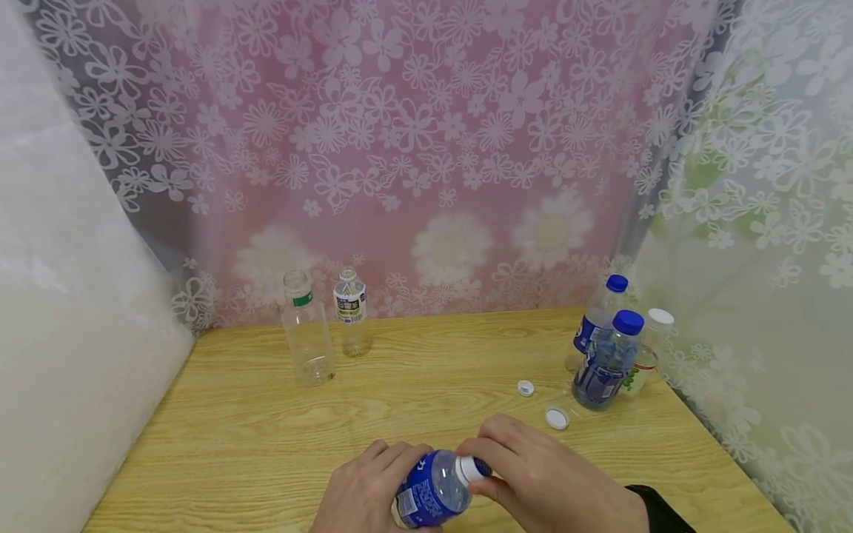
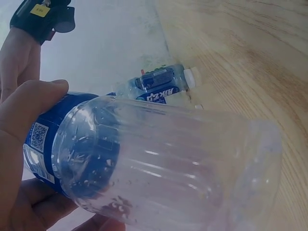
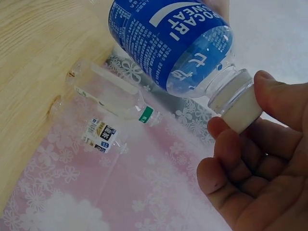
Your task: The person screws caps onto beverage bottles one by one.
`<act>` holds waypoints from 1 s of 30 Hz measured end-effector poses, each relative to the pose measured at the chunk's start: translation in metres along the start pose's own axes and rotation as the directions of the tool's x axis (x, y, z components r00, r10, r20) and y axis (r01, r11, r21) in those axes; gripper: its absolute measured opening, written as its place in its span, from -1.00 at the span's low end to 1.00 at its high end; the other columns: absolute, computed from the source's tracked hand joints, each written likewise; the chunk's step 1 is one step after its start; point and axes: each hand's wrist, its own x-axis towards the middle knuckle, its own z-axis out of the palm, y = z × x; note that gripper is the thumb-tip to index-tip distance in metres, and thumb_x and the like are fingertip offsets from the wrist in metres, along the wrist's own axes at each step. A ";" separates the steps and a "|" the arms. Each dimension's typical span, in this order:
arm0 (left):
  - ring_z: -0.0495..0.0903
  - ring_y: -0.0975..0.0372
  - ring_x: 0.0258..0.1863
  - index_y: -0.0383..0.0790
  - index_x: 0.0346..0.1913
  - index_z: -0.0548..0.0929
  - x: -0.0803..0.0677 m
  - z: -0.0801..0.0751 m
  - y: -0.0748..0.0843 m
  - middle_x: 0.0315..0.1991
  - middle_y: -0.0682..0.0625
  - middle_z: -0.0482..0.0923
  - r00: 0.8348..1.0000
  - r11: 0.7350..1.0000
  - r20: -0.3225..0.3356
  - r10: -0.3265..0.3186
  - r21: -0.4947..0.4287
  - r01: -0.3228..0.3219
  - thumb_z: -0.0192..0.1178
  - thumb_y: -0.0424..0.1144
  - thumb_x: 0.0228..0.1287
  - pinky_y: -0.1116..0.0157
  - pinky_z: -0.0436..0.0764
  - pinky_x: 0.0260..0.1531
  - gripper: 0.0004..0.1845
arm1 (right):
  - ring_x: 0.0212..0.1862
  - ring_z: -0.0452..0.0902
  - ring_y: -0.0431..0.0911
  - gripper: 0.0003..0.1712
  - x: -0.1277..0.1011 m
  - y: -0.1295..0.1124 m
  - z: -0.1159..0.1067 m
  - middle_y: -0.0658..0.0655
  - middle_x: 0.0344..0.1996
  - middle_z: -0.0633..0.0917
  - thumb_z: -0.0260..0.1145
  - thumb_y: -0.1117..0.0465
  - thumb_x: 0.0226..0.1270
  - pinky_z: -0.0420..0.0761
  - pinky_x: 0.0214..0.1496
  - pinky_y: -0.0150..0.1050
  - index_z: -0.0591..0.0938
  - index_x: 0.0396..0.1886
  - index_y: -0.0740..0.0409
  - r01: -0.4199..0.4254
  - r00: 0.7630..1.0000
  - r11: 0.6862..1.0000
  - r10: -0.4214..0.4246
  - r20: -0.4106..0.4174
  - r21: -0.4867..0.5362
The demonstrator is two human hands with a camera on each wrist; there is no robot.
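Note:
A clear plastic drink bottle (image 1: 429, 494) with a blue Pocari Sweat label is tilted low over the table's near side, its neck toward the right. My left hand (image 1: 363, 488) grips its labelled body. With thumb and fingers, my right hand (image 1: 533, 470) pinches the white cap (image 3: 240, 109), which sits at the bottle's mouth. Droplets cling inside the bottle's clear lower part (image 2: 168, 163) in the left wrist view.
Two uncapped clear bottles, a tall one (image 1: 309, 352) and a smaller labelled one (image 1: 351, 307), stand back left. At right are two blue-capped bottles (image 1: 606, 370) and a white-capped one (image 1: 660, 318). Two loose white caps (image 1: 526, 388) (image 1: 557, 418) lie near them. Floral curtains (image 1: 413, 148) surround the table.

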 end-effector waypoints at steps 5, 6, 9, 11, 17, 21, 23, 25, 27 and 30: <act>0.60 0.35 -0.24 0.04 0.19 0.61 0.000 0.000 0.002 -0.13 0.20 0.68 1.000 1.000 -0.025 0.002 0.024 -0.002 0.27 0.53 0.00 0.35 0.64 -0.39 -0.18 | -0.14 0.48 -0.37 -0.66 0.002 0.000 0.001 -0.19 -0.12 0.57 0.22 -0.02 0.50 0.62 -0.04 -0.47 0.60 0.10 0.03 -0.013 1.000 0.997 0.011 -0.025 -0.071; 0.61 0.35 -0.24 0.05 0.19 0.61 0.001 -0.001 0.003 -0.13 0.20 0.68 1.000 1.000 -0.029 0.002 0.031 -0.001 0.27 0.53 -0.01 0.35 0.64 -0.40 -0.18 | -0.14 0.49 -0.37 -0.67 0.002 0.000 0.002 -0.18 -0.12 0.58 0.22 -0.03 0.50 0.63 -0.04 -0.45 0.60 0.09 0.04 -0.016 0.999 0.997 0.014 -0.028 -0.081; 0.61 0.34 -0.26 0.05 0.18 0.62 0.001 -0.001 0.005 -0.14 0.20 0.68 0.999 0.998 -0.047 0.008 0.056 -0.005 0.27 0.54 -0.01 0.37 0.63 -0.42 -0.19 | -0.14 0.54 -0.36 -0.67 0.003 -0.001 0.001 -0.18 -0.12 0.62 0.21 -0.05 0.50 0.67 -0.05 -0.39 0.61 0.06 0.03 -0.046 0.999 0.994 0.044 -0.021 -0.099; 0.60 0.35 -0.27 0.07 0.16 0.63 0.001 -0.001 0.007 -0.15 0.21 0.68 0.998 0.997 -0.060 0.011 0.075 -0.007 0.26 0.55 -0.01 0.37 0.62 -0.43 -0.20 | -0.13 0.57 -0.34 -0.66 0.003 -0.002 0.000 -0.16 -0.12 0.64 0.19 -0.07 0.51 0.69 -0.07 -0.35 0.61 0.06 0.03 -0.075 0.997 0.993 0.075 0.001 -0.094; 0.57 0.37 -0.31 0.07 0.14 0.63 0.002 0.000 0.007 -0.17 0.23 0.66 0.997 0.994 -0.076 0.014 0.108 -0.006 0.26 0.55 -0.02 0.40 0.59 -0.46 -0.20 | -0.14 0.61 -0.32 -0.68 0.003 0.000 0.001 -0.15 -0.13 0.67 0.18 -0.06 0.52 0.70 -0.10 -0.35 0.63 0.05 0.02 -0.104 0.995 0.992 0.105 0.004 -0.077; 0.56 0.36 -0.28 0.09 0.18 0.59 0.003 -0.002 0.005 -0.14 0.24 0.66 0.999 0.994 -0.049 -0.003 0.106 0.008 0.25 0.57 -0.02 0.39 0.59 -0.44 -0.18 | -0.03 0.61 -0.32 -0.58 -0.001 0.002 0.000 -0.20 0.00 0.66 0.28 -0.07 0.44 0.68 -0.03 -0.34 0.58 0.21 -0.09 -0.114 0.993 0.994 0.114 -0.017 0.003; 0.56 0.36 -0.27 0.10 0.19 0.59 0.004 -0.003 0.005 -0.13 0.24 0.66 0.999 0.996 -0.044 -0.003 0.092 0.008 0.25 0.56 -0.02 0.39 0.60 -0.43 -0.18 | 0.07 0.59 -0.31 -0.46 -0.003 0.002 -0.001 -0.21 0.10 0.62 0.34 -0.04 0.40 0.65 0.04 -0.36 0.51 0.33 -0.15 -0.092 0.995 0.994 0.094 -0.029 0.062; 0.57 0.37 -0.25 0.10 0.20 0.58 0.005 -0.005 0.005 -0.12 0.24 0.66 0.999 0.997 -0.040 -0.001 0.072 0.004 0.26 0.55 -0.01 0.39 0.60 -0.42 -0.19 | 0.13 0.55 -0.27 -0.38 -0.005 0.003 -0.003 -0.15 0.16 0.59 0.36 0.03 0.39 0.60 0.10 -0.40 0.45 0.41 -0.11 -0.033 0.998 0.992 0.039 -0.053 0.118; 0.56 0.37 -0.24 0.10 0.20 0.57 0.005 -0.006 0.004 -0.12 0.23 0.66 0.999 0.998 -0.035 0.007 0.057 -0.005 0.27 0.54 0.00 0.38 0.60 -0.41 -0.20 | 0.16 0.53 -0.23 -0.40 -0.006 0.005 -0.004 -0.08 0.19 0.57 0.32 0.10 0.43 0.54 0.15 -0.46 0.43 0.42 -0.03 0.034 0.997 0.986 -0.023 -0.075 0.162; 0.55 0.37 -0.23 0.10 0.20 0.58 0.005 -0.007 0.003 -0.11 0.24 0.65 1.000 0.999 -0.024 0.019 0.047 -0.018 0.28 0.53 0.00 0.37 0.61 -0.40 -0.20 | 0.10 0.52 -0.20 -0.52 -0.006 0.007 -0.005 0.00 0.15 0.57 0.19 0.12 0.51 0.50 0.14 -0.53 0.47 0.36 0.09 0.111 0.990 0.979 -0.094 -0.101 0.172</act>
